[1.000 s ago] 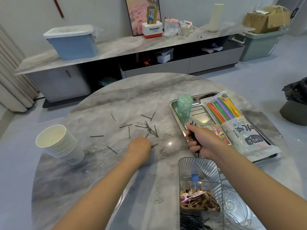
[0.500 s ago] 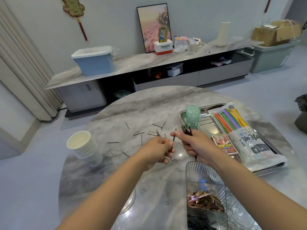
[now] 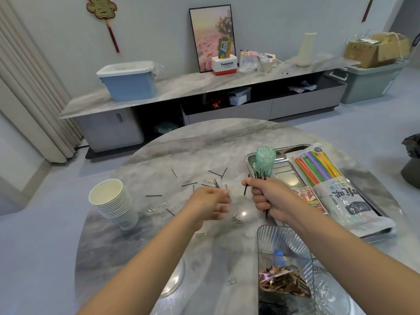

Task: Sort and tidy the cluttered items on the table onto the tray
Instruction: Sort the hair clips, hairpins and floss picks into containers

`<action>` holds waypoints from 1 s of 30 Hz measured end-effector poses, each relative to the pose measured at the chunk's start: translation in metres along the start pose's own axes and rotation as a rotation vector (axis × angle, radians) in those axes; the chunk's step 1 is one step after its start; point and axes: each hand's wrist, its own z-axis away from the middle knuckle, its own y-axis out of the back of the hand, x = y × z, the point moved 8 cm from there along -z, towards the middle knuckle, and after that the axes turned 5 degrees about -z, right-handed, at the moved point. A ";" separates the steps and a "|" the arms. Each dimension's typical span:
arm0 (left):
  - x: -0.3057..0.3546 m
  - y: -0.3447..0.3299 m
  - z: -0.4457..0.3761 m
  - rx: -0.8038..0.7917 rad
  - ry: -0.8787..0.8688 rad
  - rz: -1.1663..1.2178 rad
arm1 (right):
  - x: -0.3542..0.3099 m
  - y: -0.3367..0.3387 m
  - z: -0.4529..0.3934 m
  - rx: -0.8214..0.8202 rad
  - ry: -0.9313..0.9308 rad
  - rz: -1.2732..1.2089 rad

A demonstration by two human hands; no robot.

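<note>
My right hand (image 3: 271, 197) grips a bundle of black bobby pins (image 3: 260, 176), their tips sticking up by the green cup; one more pin (image 3: 246, 186) is pinched at its fingertips. My left hand (image 3: 210, 202) hovers over the marble table with fingers loosely curled and nothing visible in it. Several loose bobby pins (image 3: 216, 172) and paper clips (image 3: 236, 218) lie scattered on the table (image 3: 204, 146). The metal tray (image 3: 251, 158) at the right holds a green cup (image 3: 265, 160), a pack of coloured straws (image 3: 318, 167) and a small red card (image 3: 306, 198).
A stack of paper cups (image 3: 113, 202) stands at the table's left. A clear divided box (image 3: 284, 269) with clips sits at the near edge, next to a clear dish (image 3: 334, 294). A low sideboard with a blue bin (image 3: 128, 81) stands behind.
My left hand picked a pin off the table, brought it to my right hand, and has now drawn back to the left without it. My right hand holds the added pin.
</note>
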 end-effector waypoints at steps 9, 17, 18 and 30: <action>-0.041 0.060 -0.052 0.424 -0.086 -0.593 | 0.018 -0.027 -0.040 -0.062 -0.312 -0.154; -0.041 0.042 -0.071 0.459 -0.244 -0.873 | 0.037 -0.033 -0.058 -0.060 -0.404 -0.275; -0.042 0.039 -0.074 0.436 -0.230 -0.983 | 0.038 -0.031 -0.059 -0.051 -0.410 -0.273; -0.003 0.016 -0.057 -0.014 -0.143 -0.105 | 0.024 -0.032 -0.066 0.086 -0.060 0.202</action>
